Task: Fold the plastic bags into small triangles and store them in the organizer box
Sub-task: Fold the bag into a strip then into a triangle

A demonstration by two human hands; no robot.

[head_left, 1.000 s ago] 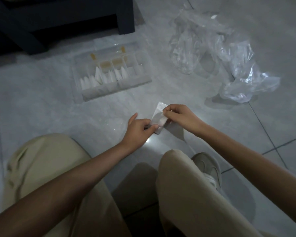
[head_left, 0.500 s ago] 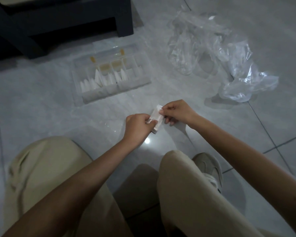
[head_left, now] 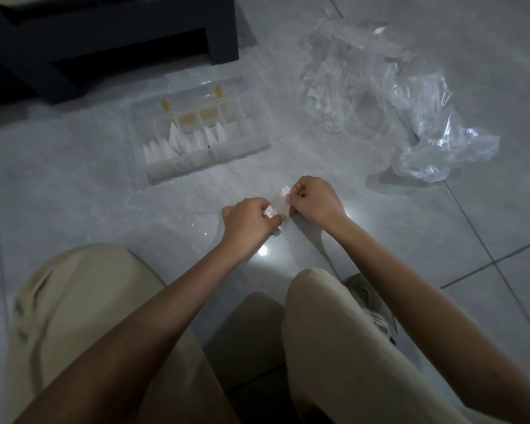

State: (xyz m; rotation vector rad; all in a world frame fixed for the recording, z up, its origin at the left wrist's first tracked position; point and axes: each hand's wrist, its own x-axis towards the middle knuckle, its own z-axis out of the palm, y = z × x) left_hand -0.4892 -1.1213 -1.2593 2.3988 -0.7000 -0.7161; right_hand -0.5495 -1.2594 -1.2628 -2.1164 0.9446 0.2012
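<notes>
Grey floor tiles [head_left: 74, 185] lie dim under everything; held over them, between my hands, is the half-folded bag [head_left: 277, 206], a short pale strip whose long axis runs away from me, far end tipped slightly right; my left hand [head_left: 248, 220] pinches its near end, fingers curled round it; my right hand [head_left: 314, 198] pinches the far tip, fingers likewise curled; both touch it, so neither is nearer. The organizer box [head_left: 178, 174] lies ahead and left, closer to my left hand, folded triangles [head_left: 178, 145] standing in its compartments; the loose bags [head_left: 395, 96] lie well apart, far right.
</notes>
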